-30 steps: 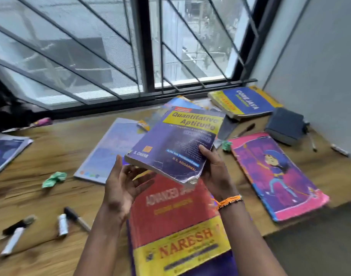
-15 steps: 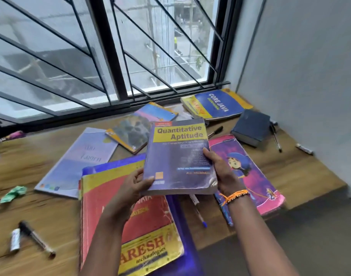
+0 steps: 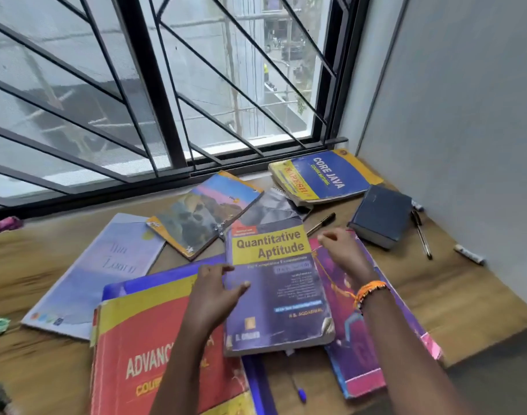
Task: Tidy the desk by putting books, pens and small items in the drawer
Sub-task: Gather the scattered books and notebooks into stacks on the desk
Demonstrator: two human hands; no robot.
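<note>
A: Where's the Aptitude book (image 3: 271,283)?

B: I see it flat on the counter (image 3: 453,298), lapping over the red Java book (image 3: 154,345) on its left and the pink book (image 3: 364,339) on its right.

A: And the hands?

B: My left hand (image 3: 214,292) is spread loose, thumb on the Aptitude book's left edge. My right hand (image 3: 343,250) hangs just over its top right corner, fingers relaxed, pinching nothing.

A: What else?

B: Behind the Aptitude book, a pen (image 3: 322,223) and the Core Java book (image 3: 325,178). Right of it, a dark book (image 3: 382,217). A blue pen (image 3: 298,390) pokes out below it.
</note>
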